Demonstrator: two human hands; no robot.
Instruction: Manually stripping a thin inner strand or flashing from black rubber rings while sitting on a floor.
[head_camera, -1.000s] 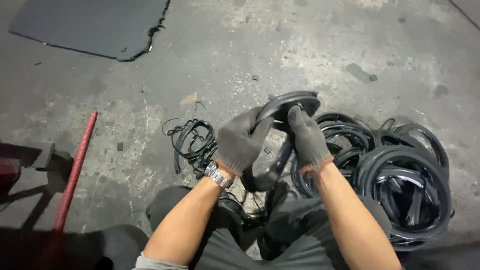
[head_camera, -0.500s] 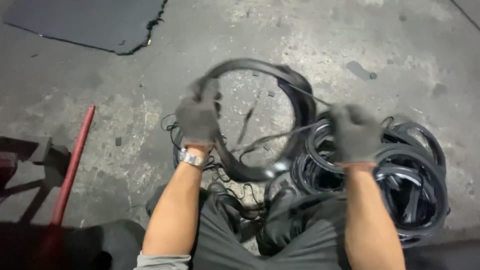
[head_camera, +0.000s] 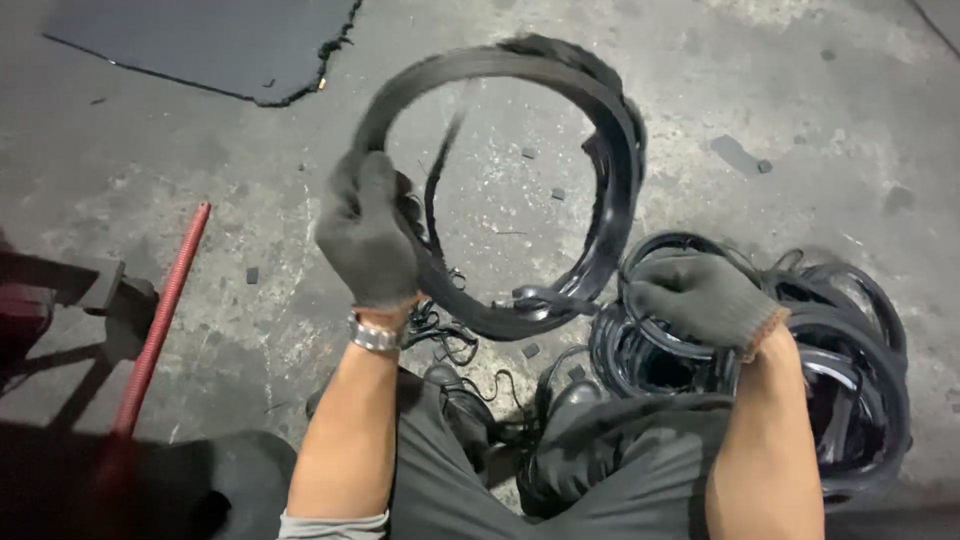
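A large black rubber ring (head_camera: 610, 150) is held up above the concrete floor, opened out into a wide loop. My left hand (head_camera: 368, 232), in a dark grey glove with a metal watch at the wrist, grips the ring's left side. My right hand (head_camera: 700, 298), also gloved, is closed on the ring's lower right end, just above a pile of black rubber rings (head_camera: 850, 360) on the floor at the right. My knees in dark trousers show at the bottom.
A red threaded rod (head_camera: 160, 315) lies on the floor at the left, next to a dark metal block (head_camera: 90, 285). A black mat (head_camera: 190, 45) covers the floor at the top left. Thin black wire loops (head_camera: 445, 330) lie under my left wrist.
The ring was folded small between both hands close together; my hands have drawn apart and it has sprung open into a wide loop, raised higher.
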